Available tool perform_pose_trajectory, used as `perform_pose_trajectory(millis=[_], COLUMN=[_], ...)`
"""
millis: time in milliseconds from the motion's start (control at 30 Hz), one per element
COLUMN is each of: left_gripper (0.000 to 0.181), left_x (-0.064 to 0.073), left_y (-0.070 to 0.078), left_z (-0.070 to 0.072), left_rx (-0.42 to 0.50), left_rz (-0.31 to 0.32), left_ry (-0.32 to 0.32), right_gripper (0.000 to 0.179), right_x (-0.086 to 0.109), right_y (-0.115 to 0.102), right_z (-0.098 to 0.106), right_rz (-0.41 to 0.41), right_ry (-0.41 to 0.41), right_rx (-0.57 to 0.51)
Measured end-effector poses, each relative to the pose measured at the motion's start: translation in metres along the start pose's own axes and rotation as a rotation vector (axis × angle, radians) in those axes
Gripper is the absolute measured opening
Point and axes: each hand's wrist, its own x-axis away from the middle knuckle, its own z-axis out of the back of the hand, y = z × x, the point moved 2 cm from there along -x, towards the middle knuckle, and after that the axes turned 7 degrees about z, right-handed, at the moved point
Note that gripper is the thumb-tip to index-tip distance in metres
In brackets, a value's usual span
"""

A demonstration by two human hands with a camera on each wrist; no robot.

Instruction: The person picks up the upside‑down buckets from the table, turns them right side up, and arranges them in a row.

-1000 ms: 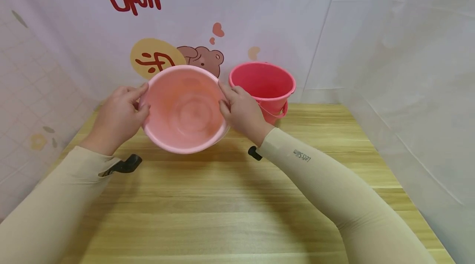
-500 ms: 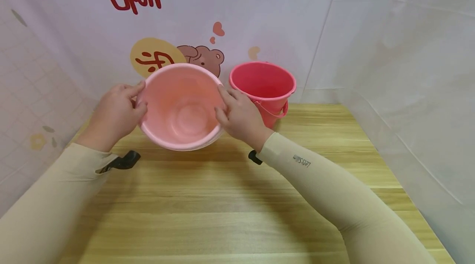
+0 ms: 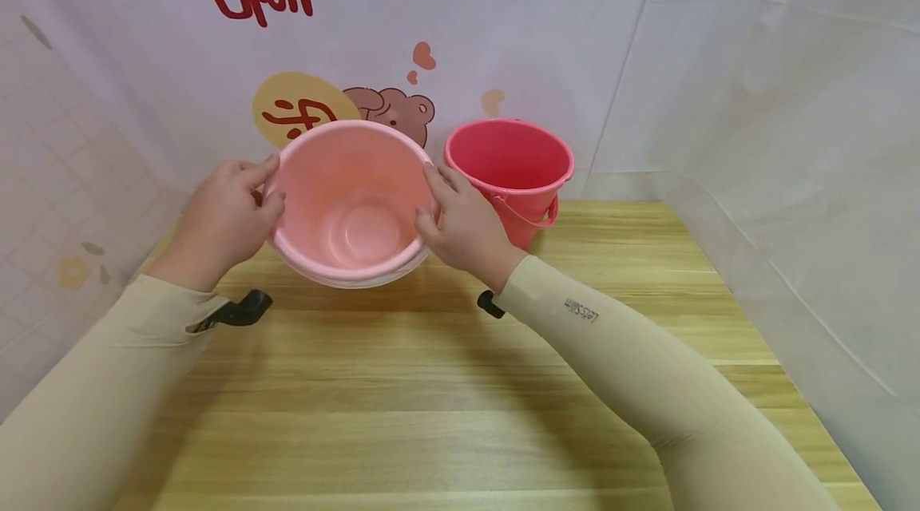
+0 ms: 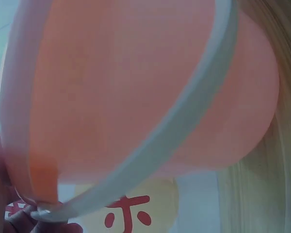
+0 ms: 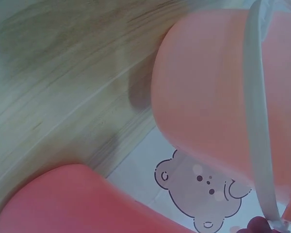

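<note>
A light pink bucket (image 3: 359,168) is held tilted over the table, its mouth facing me, so its round inner bottom shows. My left hand (image 3: 224,219) grips the rim on the left, thumb at the inside. On the opposite side my right hand (image 3: 465,227) pinches the rim between thumb and fingers. The bucket's white handle (image 4: 167,133) hangs across its outside in the left wrist view, and the same handle (image 5: 256,107) shows in the right wrist view. Whether the bucket's base touches the table is hidden in the head view.
A darker pink bucket (image 3: 530,211) stands upright behind my right hand, its handle hanging down in front. The wooden table (image 3: 402,407) runs back to a white printed curtain (image 3: 517,32). Pale sheets (image 3: 791,200) close off both sides.
The light pink bucket has shifted slightly left and its lower rim has risen, tipping it a bit more upright. Both hands keep their hold on the rim. The darker bucket has not moved.
</note>
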Motion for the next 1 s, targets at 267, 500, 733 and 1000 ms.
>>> perform_pose_trajectory(millis=[267,500,733,1000], left_gripper=[0.065,0.090,0.105,0.111], left_x=[0.002,0.003,0.004,0.004], left_y=[-0.007,-0.010,-0.010,-0.010], left_z=[-0.004,-0.004,-0.004,-0.004], left_rx=[-0.068,-0.136,-0.102,-0.074], left_rz=[-0.102,-0.158,-0.145,-0.129], left_ry=[0.024,-0.045,-0.132,-0.196], right_gripper=[0.075,0.083,0.103,0.126], right_x=[-0.010,-0.009,-0.003,0.001], right_y=[0.004,0.004,0.000,-0.005], right_z=[-0.003,-0.005,-0.005,-0.007], right_rz=[-0.038,-0.076,-0.107,-0.136], right_ry=[-0.038,-0.075,-0.102,-0.139], right_rx=[-0.028,-0.047,-0.088,-0.087])
